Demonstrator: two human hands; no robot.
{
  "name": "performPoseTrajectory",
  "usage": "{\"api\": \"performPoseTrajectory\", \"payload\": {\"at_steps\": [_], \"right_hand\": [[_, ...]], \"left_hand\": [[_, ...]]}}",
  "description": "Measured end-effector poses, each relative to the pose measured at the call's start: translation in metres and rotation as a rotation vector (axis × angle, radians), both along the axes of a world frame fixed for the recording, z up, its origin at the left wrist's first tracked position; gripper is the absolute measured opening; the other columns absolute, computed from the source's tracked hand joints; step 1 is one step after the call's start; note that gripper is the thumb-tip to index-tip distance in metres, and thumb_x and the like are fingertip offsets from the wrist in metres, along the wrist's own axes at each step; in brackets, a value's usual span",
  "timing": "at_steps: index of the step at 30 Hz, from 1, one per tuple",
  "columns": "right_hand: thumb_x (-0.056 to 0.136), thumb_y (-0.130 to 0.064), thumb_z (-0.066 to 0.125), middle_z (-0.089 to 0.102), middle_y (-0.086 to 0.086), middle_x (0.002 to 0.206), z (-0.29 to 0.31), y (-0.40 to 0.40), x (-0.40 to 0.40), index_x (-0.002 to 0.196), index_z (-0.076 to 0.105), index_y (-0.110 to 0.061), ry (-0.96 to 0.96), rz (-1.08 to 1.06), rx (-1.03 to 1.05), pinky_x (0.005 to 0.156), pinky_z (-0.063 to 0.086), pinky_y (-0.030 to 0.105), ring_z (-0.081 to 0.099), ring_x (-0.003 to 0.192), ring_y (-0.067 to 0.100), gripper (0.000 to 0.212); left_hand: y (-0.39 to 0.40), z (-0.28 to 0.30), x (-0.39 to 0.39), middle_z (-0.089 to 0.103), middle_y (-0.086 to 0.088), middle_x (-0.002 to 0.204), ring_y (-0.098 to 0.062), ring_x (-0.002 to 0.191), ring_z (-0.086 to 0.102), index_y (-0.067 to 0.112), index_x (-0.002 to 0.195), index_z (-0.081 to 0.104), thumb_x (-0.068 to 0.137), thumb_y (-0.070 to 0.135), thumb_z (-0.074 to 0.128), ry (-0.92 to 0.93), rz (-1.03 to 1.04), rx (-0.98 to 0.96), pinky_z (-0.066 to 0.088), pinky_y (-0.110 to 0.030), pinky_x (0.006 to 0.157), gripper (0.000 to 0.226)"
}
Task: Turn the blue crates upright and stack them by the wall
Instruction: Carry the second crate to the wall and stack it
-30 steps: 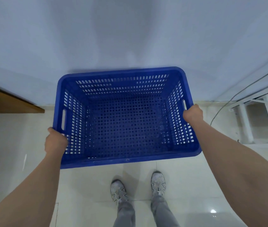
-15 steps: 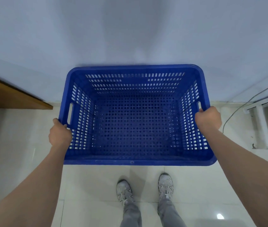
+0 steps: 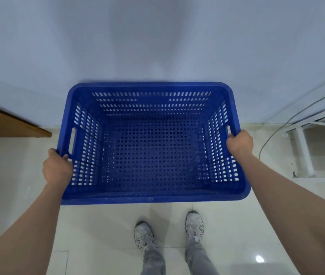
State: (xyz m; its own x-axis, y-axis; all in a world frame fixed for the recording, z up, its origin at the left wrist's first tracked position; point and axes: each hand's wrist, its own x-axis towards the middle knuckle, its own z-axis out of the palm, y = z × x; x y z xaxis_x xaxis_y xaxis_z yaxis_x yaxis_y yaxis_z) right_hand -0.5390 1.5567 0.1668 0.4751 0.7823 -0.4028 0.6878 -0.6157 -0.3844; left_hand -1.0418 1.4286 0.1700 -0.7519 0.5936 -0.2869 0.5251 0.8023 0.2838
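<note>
Pale tile floor (image 3: 106, 225), blue-grey wall (image 3: 157, 36) – wood ledge (image 3: 8, 124) left

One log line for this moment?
crate: upright, empty, facing wall | left hand: grips left rim | right hand: grips right rim

No text, label, brand, number or sign can be read in the head view. The blue crate (image 3: 153, 147) shows only plain perforated plastic, with no printed or moulded letters that I can make out. The wall (image 3: 157, 36) behind it is bare, and the grey shoes (image 3: 194, 227) carry a line pattern but no readable mark.
</note>
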Motion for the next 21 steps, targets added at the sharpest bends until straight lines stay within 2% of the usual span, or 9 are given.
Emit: {"api": "performPoseTrajectory", "payload": {"at_steps": [3,5,8,10,13,16,19,21], "right_hand": [[0.095,-0.020,0.052,0.063,0.022,0.113,0.000,0.005,-0.003,0.114,0.055,0.003,-0.028,0.030,-0.022,0.075,0.046,0.037,0.061,0.098,0.039,0.030],[0.095,-0.018,0.053,0.063,0.023,0.110,0.001,0.011,-0.003,0.114,0.055,0.004,-0.046,0.050,-0.031,0.074,0.044,0.035,0.061,0.098,0.040,0.030],[0.093,-0.018,0.055,0.061,0.020,0.096,-0.002,0.019,0.000,0.111,0.056,0.006,-0.061,0.068,-0.055,0.073,0.045,0.036,0.057,0.085,0.035,0.030],[0.091,-0.018,0.056,0.063,0.022,0.094,-0.004,0.023,0.000,0.107,0.057,0.006,-0.049,0.071,-0.063,0.073,0.048,0.038,0.055,0.079,0.034,0.029],[0.090,-0.023,0.056,0.066,0.021,0.091,-0.009,0.027,0.002,0.100,0.056,0.001,-0.037,0.060,-0.038,0.076,0.054,0.041,0.064,0.080,0.036,0.027],[0.090,-0.034,0.054,0.069,0.021,0.084,-0.015,0.030,0.004,0.095,0.054,-0.002,-0.031,0.045,-0.010,0.076,0.057,0.044,0.068,0.074,0.038,0.033],[0.092,-0.041,0.053,0.069,0.023,0.092,-0.017,0.031,0.000,0.098,0.055,-0.003,-0.088,0.042,0.011,0.075,0.053,0.041,0.067,0.082,0.039,0.039],[0.094,-0.038,0.053,0.066,0.024,0.103,-0.016,0.031,-0.003,0.106,0.055,0.002,-0.138,0.045,0.027,0.076,0.048,0.042,0.063,0.092,0.042,0.042]], "left_hand": [[0.007,0.002,-0.006,0.061,-0.029,0.113,-0.048,0.097,0.061,0.003,0.116,0.043,0.096,0.015,0.051,-0.050,-0.037,-0.047,0.052,-0.057,0.084,0.024],[0.012,0.005,-0.006,0.061,-0.029,0.115,-0.047,0.099,0.061,0.001,0.119,0.041,0.096,0.011,0.050,-0.078,-0.055,-0.072,0.051,-0.054,0.084,0.026],[0.016,0.009,-0.003,0.059,-0.029,0.120,-0.046,0.105,0.058,-0.001,0.126,0.035,0.097,0.009,0.045,-0.144,-0.077,-0.146,0.047,-0.047,0.080,0.032],[0.020,0.010,-0.008,0.056,-0.031,0.122,-0.046,0.107,0.057,-0.001,0.128,0.032,0.099,0.013,0.043,-0.188,-0.068,-0.192,0.043,-0.045,0.077,0.034],[0.036,0.005,-0.014,0.055,-0.033,0.123,-0.047,0.106,0.057,-0.001,0.128,0.034,0.103,0.024,0.038,-0.195,-0.069,-0.155,0.041,-0.043,0.076,0.036],[0.050,-0.002,-0.019,0.056,-0.032,0.124,-0.047,0.108,0.057,-0.001,0.126,0.041,0.103,0.029,0.039,-0.164,-0.070,-0.092,0.041,-0.042,0.076,0.038],[0.054,-0.011,-0.026,0.060,-0.029,0.119,-0.045,0.102,0.060,0.001,0.120,0.046,0.100,0.032,0.045,-0.154,-0.089,-0.030,0.048,-0.045,0.079,0.036],[0.052,-0.017,-0.027,0.061,-0.029,0.115,-0.046,0.099,0.061,0.001,0.117,0.045,0.101,0.030,0.044,-0.121,-0.124,0.001,0.046,-0.045,0.074,0.034]]}}
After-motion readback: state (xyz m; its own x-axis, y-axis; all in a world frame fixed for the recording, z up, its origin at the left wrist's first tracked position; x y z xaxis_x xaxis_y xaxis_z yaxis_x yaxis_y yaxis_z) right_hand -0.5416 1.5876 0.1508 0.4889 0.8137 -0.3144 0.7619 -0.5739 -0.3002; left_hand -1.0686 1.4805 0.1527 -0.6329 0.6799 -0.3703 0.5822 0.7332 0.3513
